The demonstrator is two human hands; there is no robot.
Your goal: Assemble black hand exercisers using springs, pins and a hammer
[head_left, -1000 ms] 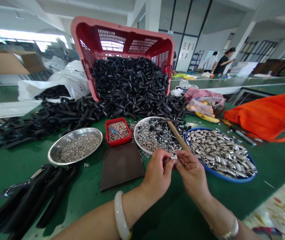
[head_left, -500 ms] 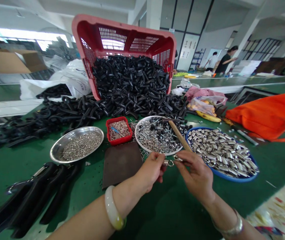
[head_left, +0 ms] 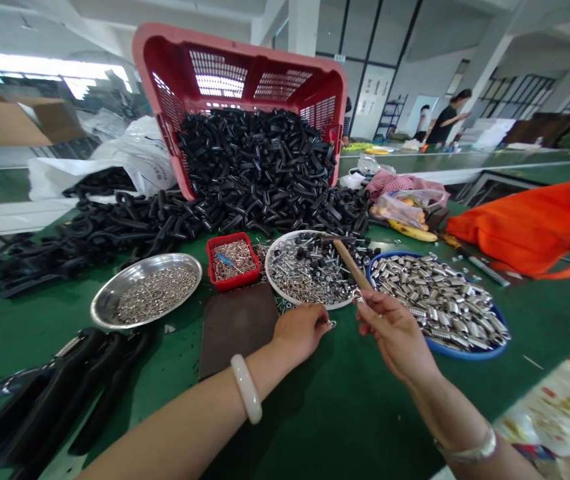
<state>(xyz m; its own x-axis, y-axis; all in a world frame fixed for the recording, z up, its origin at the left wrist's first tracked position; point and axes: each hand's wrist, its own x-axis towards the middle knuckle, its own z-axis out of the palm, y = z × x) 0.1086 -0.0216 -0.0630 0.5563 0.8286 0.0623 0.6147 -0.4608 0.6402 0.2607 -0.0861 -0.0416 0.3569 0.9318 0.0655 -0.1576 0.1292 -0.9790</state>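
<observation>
My left hand (head_left: 301,331) is closed in a pinch in front of the white tray. A small shiny end (head_left: 333,324) pokes out past its fingertips; the coil of this metal spring is mostly hidden by the fingers. My right hand (head_left: 399,335) pinches a small shiny metal piece (head_left: 358,297) between thumb and fingers, its ringed end pointing up and left. That piece overlaps the lower end of the hammer's wooden handle (head_left: 352,265) in view. A blue-rimmed tray (head_left: 457,352) heaped with metal springs lies just right of my right hand.
A white tray (head_left: 267,272) holds screws, nuts and black knobs. Left of it stand a red box (head_left: 232,285) and a steel dish (head_left: 99,310). A dark plate (head_left: 237,327) lies beside my left hand. Black handles (head_left: 265,153) spill from a red crate (head_left: 239,50). An orange bag (head_left: 525,230) lies right.
My hands have moved apart. The left has turned so less of its spring shows; the right has rotated, raising its metal piece. The view has shifted slightly.
</observation>
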